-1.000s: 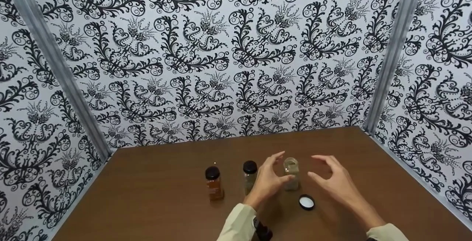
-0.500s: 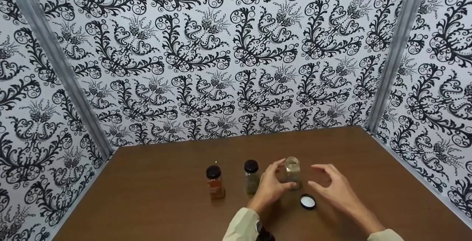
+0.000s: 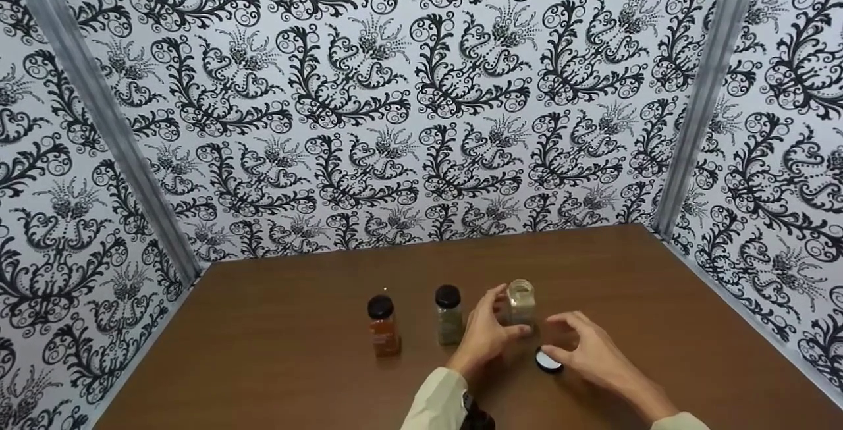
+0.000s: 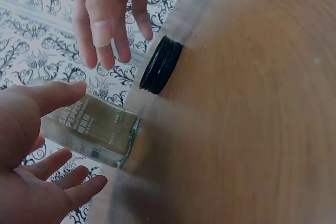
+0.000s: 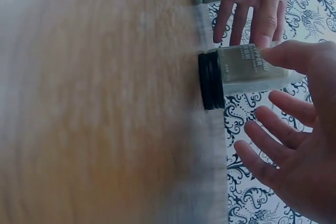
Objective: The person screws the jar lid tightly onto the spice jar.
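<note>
An uncapped clear spice jar (image 3: 521, 305) with pale beige contents stands upright on the table; its label reads partly "PEPPER" in the left wrist view. My left hand (image 3: 486, 331) holds this jar, thumb in front and index finger at its far left side; the other fingers (image 4: 79, 182) spread below it in the left wrist view. On the tabletop nearer to me lies its black lid (image 3: 548, 359), white inner face up. My right hand (image 3: 596, 354) is just right of the lid, thumb tip over its edge, fingers loosely bent. Whether the thumb touches the lid is unclear.
Left of my left hand stands a black-capped jar of greenish contents (image 3: 449, 317). Farther left is a black-capped jar of orange-red spice (image 3: 383, 328). The brown table (image 3: 283, 324) meets patterned walls (image 3: 369, 120) at its back and sides.
My right hand has come down and left, from beside the jar to the lid. The left hand has closed in on the open jar. The other jars stay put.
</note>
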The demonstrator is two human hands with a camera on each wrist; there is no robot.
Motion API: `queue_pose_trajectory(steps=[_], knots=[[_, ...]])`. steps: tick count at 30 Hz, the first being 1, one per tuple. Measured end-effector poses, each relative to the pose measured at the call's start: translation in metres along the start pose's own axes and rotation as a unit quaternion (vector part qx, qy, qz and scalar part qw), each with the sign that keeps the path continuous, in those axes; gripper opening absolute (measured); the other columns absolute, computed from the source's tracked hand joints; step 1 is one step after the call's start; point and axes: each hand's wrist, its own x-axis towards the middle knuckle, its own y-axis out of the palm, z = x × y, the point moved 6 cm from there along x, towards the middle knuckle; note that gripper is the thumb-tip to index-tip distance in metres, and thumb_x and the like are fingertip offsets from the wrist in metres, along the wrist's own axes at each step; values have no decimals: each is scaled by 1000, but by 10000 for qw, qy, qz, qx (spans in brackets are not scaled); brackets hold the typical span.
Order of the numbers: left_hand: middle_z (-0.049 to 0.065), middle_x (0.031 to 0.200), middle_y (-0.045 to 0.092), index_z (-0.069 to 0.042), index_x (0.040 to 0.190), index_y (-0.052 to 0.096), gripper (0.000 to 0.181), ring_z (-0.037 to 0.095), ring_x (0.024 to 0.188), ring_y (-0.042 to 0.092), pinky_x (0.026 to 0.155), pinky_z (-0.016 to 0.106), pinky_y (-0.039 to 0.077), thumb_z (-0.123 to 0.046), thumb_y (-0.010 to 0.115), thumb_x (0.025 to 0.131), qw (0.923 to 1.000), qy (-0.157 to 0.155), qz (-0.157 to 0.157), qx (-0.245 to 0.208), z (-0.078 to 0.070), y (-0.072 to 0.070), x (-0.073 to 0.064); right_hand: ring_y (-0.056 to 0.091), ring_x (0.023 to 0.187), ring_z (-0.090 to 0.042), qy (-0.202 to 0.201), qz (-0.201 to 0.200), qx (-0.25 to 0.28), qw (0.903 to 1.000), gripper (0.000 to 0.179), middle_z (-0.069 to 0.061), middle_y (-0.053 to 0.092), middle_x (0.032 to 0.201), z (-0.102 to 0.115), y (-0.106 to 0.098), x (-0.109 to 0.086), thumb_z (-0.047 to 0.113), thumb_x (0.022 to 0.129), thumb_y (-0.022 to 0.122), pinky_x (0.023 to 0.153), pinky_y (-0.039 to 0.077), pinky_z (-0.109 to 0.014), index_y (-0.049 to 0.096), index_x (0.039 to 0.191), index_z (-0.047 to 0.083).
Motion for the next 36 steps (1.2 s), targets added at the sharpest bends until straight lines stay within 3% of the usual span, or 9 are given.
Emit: queue_pose_trajectory(steps=[7,16,25,36], knots=[[11,135,62,-13,146,47,81,31,123,61,100,39,53,-19,89,76,9998,-173,22,39,5,7,6,63,110,-26,-50,468,-174,9987,45,-3,66,114,-3,8,-2,36,81,83,90,51,-42,68,115,11],[8,125,66,-15,140,52,76,19,112,64,94,32,53,-15,90,74,10000,-7,-85,-2,5,11,11,58,96,-18,-277,1076,-59,9938,47,-4,62,107,-2,15,-1,35,82,81,80,50,-31,66,116,7],[11,128,66,-13,140,50,72,25,116,63,98,37,52,-16,87,78,9996,-25,-55,265,4,11,14,59,93,-19,-709,1373,-229,9877,40,-6,62,106,5,17,1,29,81,82,76,49,-29,70,112,7],[9,119,70,-12,131,56,60,20,108,65,93,32,52,-21,85,79,9983,291,80,492,2,13,15,55,87,-14,-1046,1541,-572,9808,36,-4,61,102,9,19,1,25,80,82,71,45,-25,74,110,5]])
